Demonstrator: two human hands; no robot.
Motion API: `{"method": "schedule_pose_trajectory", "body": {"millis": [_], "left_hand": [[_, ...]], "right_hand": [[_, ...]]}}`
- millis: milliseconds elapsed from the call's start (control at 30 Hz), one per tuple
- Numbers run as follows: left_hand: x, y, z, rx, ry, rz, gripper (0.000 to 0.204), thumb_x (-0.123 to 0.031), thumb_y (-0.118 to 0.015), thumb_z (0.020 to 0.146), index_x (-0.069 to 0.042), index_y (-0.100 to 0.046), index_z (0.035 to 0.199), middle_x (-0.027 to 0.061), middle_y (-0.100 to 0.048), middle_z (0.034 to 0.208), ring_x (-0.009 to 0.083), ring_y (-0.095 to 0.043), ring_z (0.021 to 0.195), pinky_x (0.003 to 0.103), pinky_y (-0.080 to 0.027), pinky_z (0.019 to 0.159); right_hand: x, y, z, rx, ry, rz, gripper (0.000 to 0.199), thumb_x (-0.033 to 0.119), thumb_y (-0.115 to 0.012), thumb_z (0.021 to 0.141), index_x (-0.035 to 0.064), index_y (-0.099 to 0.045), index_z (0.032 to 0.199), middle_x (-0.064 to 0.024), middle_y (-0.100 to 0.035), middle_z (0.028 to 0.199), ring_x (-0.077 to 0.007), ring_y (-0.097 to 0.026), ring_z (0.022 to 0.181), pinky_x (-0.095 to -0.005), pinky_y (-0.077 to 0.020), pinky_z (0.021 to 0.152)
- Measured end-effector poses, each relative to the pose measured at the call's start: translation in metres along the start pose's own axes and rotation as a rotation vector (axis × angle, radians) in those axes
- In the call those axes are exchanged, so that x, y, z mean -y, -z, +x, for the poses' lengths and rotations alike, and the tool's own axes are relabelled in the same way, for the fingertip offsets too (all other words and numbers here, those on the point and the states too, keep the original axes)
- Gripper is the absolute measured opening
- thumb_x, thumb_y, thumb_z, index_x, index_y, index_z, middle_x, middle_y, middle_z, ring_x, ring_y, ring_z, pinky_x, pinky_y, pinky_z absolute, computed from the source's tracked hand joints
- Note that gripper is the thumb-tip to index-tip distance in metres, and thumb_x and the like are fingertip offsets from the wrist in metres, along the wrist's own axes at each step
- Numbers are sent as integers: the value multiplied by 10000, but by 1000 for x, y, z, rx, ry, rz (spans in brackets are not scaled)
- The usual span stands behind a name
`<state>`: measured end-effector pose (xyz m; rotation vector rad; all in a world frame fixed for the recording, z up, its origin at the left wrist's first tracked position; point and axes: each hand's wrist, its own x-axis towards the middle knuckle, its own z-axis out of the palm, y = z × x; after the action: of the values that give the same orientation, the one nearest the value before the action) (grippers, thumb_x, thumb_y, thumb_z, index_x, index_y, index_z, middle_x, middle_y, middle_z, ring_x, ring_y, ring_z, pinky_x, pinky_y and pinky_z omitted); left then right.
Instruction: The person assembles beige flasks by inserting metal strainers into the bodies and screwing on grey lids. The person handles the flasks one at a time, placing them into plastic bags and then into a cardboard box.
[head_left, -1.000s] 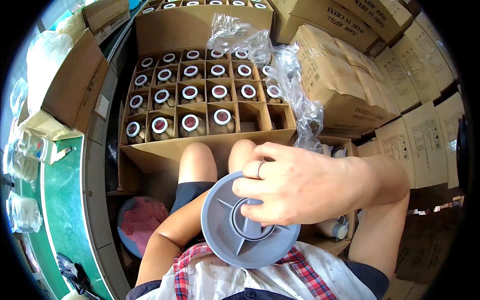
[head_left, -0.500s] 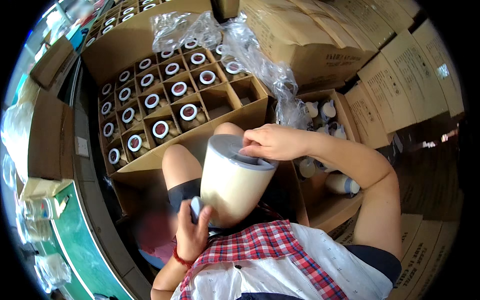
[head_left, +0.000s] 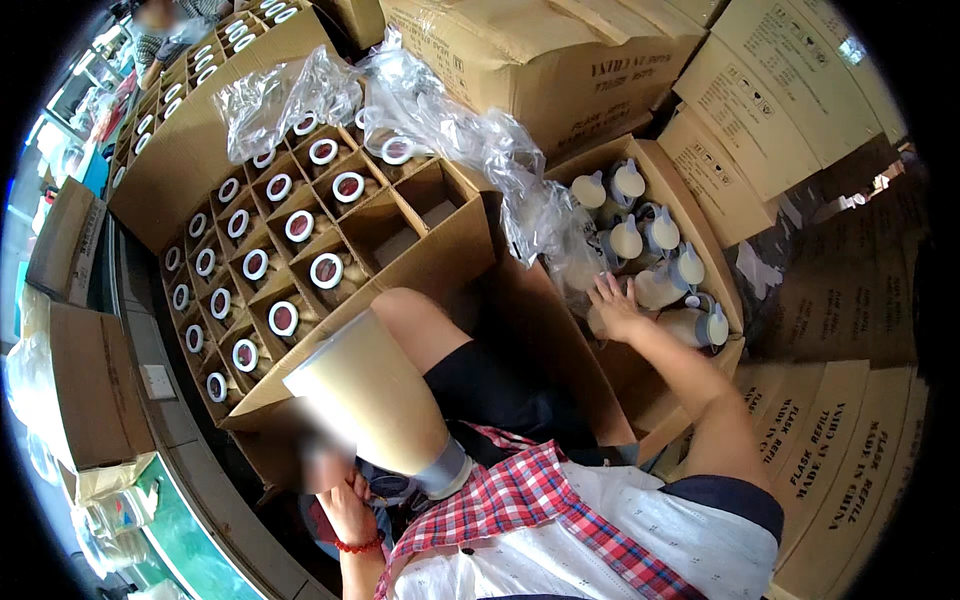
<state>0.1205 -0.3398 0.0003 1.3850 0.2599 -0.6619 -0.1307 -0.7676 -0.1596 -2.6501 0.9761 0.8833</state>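
Note:
A cream flask casing [head_left: 380,390] leans across my lap, its wide end up and to the left and its grey collar [head_left: 446,470] against the checked apron. Beside its lower left side, my left hand [head_left: 348,512] has its fingers curled at the casing's handle side; a blur hides part of the grip. My right hand [head_left: 615,310] reaches into a small carton [head_left: 690,415] at the right, fingers spread and touching a cream part at its near left. Several cream parts with grey-blue spouts [head_left: 627,240] stand or lie in that carton.
A large divided carton [head_left: 470,260] on the left holds several glass flask refills with white rings [head_left: 283,318]. Crumpled clear plastic [head_left: 480,150] drapes over its right edge. Closed cartons [head_left: 590,70] are stacked behind and at the right. A green-topped bench [head_left: 190,530] runs along the left.
My right hand has left the casing's wide end and moved right into the small carton. The casing has tipped left, bringing its grey collar into sight. The view has shifted right.

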Motion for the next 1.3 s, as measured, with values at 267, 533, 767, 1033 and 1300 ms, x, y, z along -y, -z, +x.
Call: {"method": "schedule_pose_trajectory", "body": {"millis": [267,533,767,1033,1300], "left_hand": [[-48,21,29,88,-442,513,383,-401,-388,1014,-82,-513,1185,49,-568,1083,146,-564,848,264,-460,769],[-143,-47,83,350,-590,656,346,-234,-607,923,-7,-543,1177,64,-609,1066,144,-582,947,268,-457,824],[-142,-112,148,385,-1197,1022,667,-309,-733,778,-45,-446,1319,192,-550,1247,352,-593,1060,409,-491,873],[-106,-16,198,-160,-780,738,242,-6,-549,782,10,-597,1018,169,-667,933,289,-646,871,343,-495,769],[-72,4,89,332,-669,-7,255,62,-577,815,-23,-578,1055,25,-624,964,104,-592,893,247,-475,799]], "right_hand": [[-15,-33,39,-521,-133,640,131,175,-579,923,60,-626,965,-85,-640,1064,-244,-601,977,-411,-444,832],[143,163,27,-386,433,2013,194,222,-516,994,52,-602,1031,20,-531,789,-53,-506,647,-193,-418,513],[282,263,-16,-9,1349,1674,306,280,-470,1016,35,-586,874,63,-398,528,-33,-357,437,-203,-294,417],[281,251,5,-730,1208,557,287,247,-652,898,29,-597,718,-97,-576,589,-214,-591,522,-306,-421,485],[261,203,-9,-730,1399,880,467,355,-649,896,37,-455,615,-47,-438,572,-209,-467,542,-338,-471,693]]}}
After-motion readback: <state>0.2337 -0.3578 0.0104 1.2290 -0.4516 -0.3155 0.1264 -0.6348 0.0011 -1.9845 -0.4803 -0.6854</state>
